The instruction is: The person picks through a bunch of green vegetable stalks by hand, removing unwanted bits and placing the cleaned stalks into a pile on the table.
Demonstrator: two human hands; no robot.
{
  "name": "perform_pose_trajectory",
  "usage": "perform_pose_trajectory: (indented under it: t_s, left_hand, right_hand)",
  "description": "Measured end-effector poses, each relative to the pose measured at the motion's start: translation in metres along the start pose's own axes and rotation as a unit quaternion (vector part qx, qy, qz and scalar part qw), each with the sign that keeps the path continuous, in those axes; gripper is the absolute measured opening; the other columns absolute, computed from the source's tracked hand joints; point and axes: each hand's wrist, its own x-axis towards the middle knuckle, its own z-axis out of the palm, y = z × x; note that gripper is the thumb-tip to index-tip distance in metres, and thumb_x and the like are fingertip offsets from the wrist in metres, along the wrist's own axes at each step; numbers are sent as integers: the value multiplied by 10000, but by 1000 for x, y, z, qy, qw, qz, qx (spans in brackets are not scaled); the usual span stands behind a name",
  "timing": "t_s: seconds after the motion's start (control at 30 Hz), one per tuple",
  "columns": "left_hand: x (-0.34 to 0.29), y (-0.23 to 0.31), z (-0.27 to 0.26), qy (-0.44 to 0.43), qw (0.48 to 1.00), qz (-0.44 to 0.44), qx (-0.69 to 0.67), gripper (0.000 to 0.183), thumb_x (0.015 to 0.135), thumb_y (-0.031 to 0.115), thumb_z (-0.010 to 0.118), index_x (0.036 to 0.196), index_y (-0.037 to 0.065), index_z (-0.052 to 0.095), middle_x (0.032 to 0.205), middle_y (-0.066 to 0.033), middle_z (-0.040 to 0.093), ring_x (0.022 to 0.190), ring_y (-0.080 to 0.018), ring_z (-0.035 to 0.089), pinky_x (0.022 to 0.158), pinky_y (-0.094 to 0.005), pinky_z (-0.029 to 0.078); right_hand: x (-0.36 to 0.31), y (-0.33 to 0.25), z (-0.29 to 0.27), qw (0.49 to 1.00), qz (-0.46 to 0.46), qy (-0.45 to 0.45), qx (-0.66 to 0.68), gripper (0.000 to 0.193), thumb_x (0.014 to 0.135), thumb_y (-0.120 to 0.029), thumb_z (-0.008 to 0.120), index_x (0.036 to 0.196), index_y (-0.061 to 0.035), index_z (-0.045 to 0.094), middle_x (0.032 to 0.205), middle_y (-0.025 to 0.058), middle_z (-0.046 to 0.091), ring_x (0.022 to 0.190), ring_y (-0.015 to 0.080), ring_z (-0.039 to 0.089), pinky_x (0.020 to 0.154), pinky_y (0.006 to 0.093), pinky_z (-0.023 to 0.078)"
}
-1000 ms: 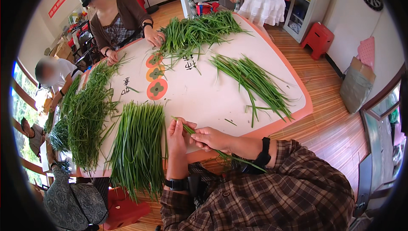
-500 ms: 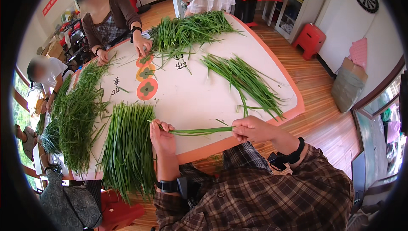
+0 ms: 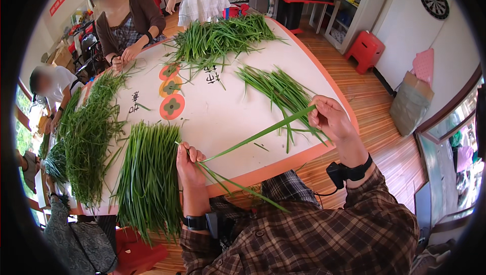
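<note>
My left hand (image 3: 191, 166) is closed in a pinch on the lower ends of a few garlic chives (image 3: 258, 134), just right of a neatly lined-up chive bundle (image 3: 149, 174). Farther right and higher, my right hand (image 3: 330, 118) grips one long green blade, which stretches slantwise between both hands. Other blades droop from my left hand past the table's near edge. Beyond my right hand lies a looser heap of chives (image 3: 278, 93) on the white table (image 3: 217, 123).
A large chive pile (image 3: 223, 39) covers the far edge, and tangled greens (image 3: 93, 143) line the left side. Seated at the far left, a person (image 3: 134, 22) handles greens; another person (image 3: 53, 90) bends at the left. A red stool (image 3: 365, 51) stands right of the table.
My right hand has moved up and right, drawing one blade away while other blades now hang down. My left hand stays nearly in place. The seated person's hands have come together.
</note>
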Motion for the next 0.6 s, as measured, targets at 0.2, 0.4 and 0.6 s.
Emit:
perform_pose_trajectory:
  t_s: [0.2, 0.4, 0.6]
  left_hand:
    - [-1, 2, 5, 9, 999, -3, -44, 198, 905, 262, 381, 819, 92, 433, 502, 41, 288, 421, -62, 257, 424, -213, 265]
    - [-1, 1, 3, -27, 999, -18, -17, 202, 900, 274, 398, 876, 88, 470, 485, 54, 249, 395, -35, 216, 393, -187, 218]
    - [-4, 1, 22, -62, 989, -27, 131, 219, 895, 242, 411, 978, 60, 500, 504, 41, 278, 430, -49, 250, 424, -196, 232]
  right_hand:
    - [30, -4, -10, 986, -118, -47, 111, 241, 846, -296, 490, 723, -98, 430, 618, -21, 418, 505, 65, 324, 470, 195, 271]
    - [84, 21, -1, 976, -16, -27, -214, 180, 832, -241, 506, 817, -62, 514, 671, -10, 490, 575, 84, 433, 541, 201, 369]
    - [141, 64, -18, 797, -39, 9, -603, 207, 789, -219, 540, 871, -30, 558, 730, 63, 554, 708, 171, 538, 633, 294, 433]
